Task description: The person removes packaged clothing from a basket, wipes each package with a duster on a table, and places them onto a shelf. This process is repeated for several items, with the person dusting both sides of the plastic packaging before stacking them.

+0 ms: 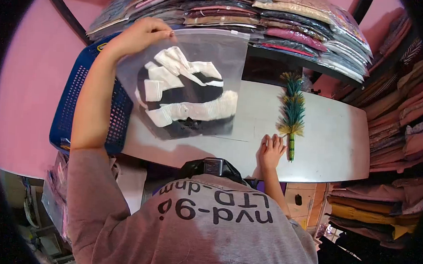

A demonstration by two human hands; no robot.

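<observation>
Part of the long white table (334,137) is hidden by the grey shirt (193,225) at the bottom. The blue plastic basket with holes (76,102) is partly covered by the raised arm. The folded black and white cloth (185,90) inside the big clear plastic bag (224,52) cannot be made out well. The bag is held up above the table by its top left corner, which is pinched tight in the left hand (140,34). The right hand (270,151) is laid flat on the table with nothing in it, just beside the handle of the green and yellow feather duster (292,112).
</observation>
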